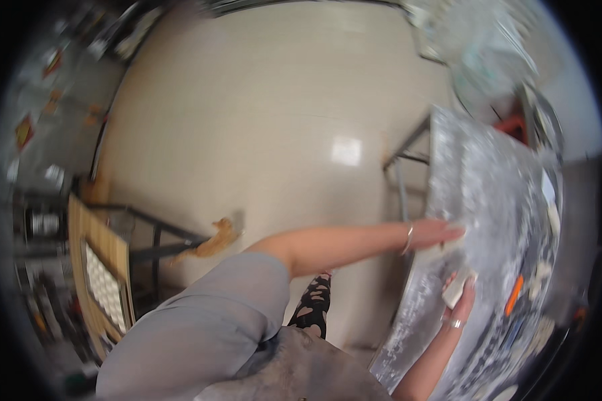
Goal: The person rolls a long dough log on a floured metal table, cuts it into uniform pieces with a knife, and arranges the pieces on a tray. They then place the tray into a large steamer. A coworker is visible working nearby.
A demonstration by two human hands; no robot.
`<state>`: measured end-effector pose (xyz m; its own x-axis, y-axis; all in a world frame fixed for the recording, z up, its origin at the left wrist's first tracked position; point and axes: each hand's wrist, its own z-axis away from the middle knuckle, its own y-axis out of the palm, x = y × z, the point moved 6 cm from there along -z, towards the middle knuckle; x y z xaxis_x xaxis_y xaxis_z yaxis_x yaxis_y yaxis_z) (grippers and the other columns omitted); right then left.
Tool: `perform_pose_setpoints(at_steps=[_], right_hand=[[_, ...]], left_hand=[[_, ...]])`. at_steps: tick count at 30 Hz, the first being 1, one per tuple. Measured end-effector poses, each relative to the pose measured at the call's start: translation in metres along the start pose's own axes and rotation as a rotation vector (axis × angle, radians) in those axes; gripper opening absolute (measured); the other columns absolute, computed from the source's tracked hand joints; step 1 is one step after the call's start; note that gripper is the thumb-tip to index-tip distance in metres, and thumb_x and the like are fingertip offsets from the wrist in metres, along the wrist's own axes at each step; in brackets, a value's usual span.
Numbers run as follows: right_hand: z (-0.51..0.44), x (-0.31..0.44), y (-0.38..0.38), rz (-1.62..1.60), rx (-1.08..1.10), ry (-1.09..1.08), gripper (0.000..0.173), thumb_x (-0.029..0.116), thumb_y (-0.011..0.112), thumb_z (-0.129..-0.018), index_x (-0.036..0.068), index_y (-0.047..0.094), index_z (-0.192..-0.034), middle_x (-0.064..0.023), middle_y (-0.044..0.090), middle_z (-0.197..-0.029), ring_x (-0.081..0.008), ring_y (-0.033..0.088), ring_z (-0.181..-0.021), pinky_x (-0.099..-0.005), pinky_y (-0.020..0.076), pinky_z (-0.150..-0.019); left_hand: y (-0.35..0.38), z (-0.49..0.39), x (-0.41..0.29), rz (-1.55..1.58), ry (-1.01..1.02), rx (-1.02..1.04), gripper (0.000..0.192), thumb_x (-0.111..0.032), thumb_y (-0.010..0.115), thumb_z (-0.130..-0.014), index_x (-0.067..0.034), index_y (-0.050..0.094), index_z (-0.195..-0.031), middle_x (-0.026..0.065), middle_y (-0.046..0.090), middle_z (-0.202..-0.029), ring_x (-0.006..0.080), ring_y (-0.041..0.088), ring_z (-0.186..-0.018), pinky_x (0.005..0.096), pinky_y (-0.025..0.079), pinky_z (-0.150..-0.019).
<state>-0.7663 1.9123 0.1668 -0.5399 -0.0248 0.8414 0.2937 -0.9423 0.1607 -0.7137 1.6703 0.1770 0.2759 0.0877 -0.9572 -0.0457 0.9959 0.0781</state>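
Observation:
On the right stands a grey work table (486, 200) with a shiny surface streaked with white. My left hand (437, 233) reaches across to its near edge, fingers stretched out over a pale piece (451, 246); blur hides whether it grips that piece. Closer to my body, my right hand (462, 295) holds a pale, block-shaped piece (456, 289) between thumb and fingers above the table. An orange tool or strip (514, 295) lies beyond the right hand, near several pale pieces along the far side. Each wrist bears a bracelet.
An orange cat (216, 240) is on the pale floor at the left, beside the dark legs of a wooden-edged table (98, 235) that carries a tray of white pieces (103, 285). Clear plastic bags (486, 60) are at the upper right. A red object (514, 128) is behind the work table.

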Motion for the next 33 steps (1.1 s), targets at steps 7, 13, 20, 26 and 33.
perform_pose_setpoints(at_steps=[7,13,20,26,33], right_hand=[[0.167,-0.111,0.175,0.096,0.639,0.202,0.067,0.054,0.061,-0.092,-0.003,0.051,-0.127,-0.0176,0.067,-0.092,-0.0229,0.065,-0.069,-0.0348,0.0554,-0.061],[0.365,-0.223,0.377,0.348,1.181,0.395,0.069,0.051,0.067,-0.087,-0.004,0.051,-0.126,-0.0169,0.066,-0.091,-0.0245,0.064,-0.073,-0.0337,0.0532,-0.065],[0.597,-0.348,0.583,0.748,1.660,0.365,0.048,0.035,0.064,-0.093,-0.002,0.054,-0.123,-0.0131,0.067,-0.091,-0.0195,0.064,-0.072,-0.0311,0.0533,-0.066],[0.745,-0.444,0.746,1.088,1.954,-0.175,0.037,0.019,0.072,-0.086,0.001,0.059,-0.116,-0.0103,0.069,-0.093,-0.0179,0.066,-0.074,-0.0326,0.0536,-0.070],[0.923,-0.594,0.925,1.083,2.165,-0.995,0.056,0.032,0.081,-0.076,0.004,0.061,-0.120,-0.0191,0.068,-0.107,-0.0369,0.065,-0.097,-0.0385,0.0533,-0.085]], left_hand=[[-0.063,0.412,0.108,0.847,-0.194,-0.332,0.051,-0.050,0.041,-0.104,-0.005,0.057,-0.121,0.0101,0.071,-0.107,0.0150,0.068,-0.082,0.0299,0.056,-0.072],[-0.057,0.778,0.174,0.932,-0.034,-0.936,0.050,-0.054,0.047,-0.100,-0.009,0.057,-0.120,0.0077,0.070,-0.103,0.0133,0.067,-0.081,0.0296,0.056,-0.070],[0.031,1.103,0.236,0.898,-0.092,-1.621,0.046,-0.032,0.061,-0.099,-0.003,0.051,-0.133,0.0101,0.070,-0.103,0.0147,0.068,-0.083,0.0289,0.056,-0.075],[0.016,1.305,0.246,0.075,-0.393,-2.001,0.060,-0.039,0.079,-0.082,-0.002,0.059,-0.125,0.0124,0.070,-0.102,0.0223,0.067,-0.090,0.0325,0.053,-0.083],[-0.085,1.462,0.273,-0.470,-0.858,-1.992,0.057,-0.035,0.084,-0.074,-0.009,0.059,-0.119,0.0139,0.064,-0.119,0.0333,0.063,-0.105,0.0384,0.051,-0.091]])
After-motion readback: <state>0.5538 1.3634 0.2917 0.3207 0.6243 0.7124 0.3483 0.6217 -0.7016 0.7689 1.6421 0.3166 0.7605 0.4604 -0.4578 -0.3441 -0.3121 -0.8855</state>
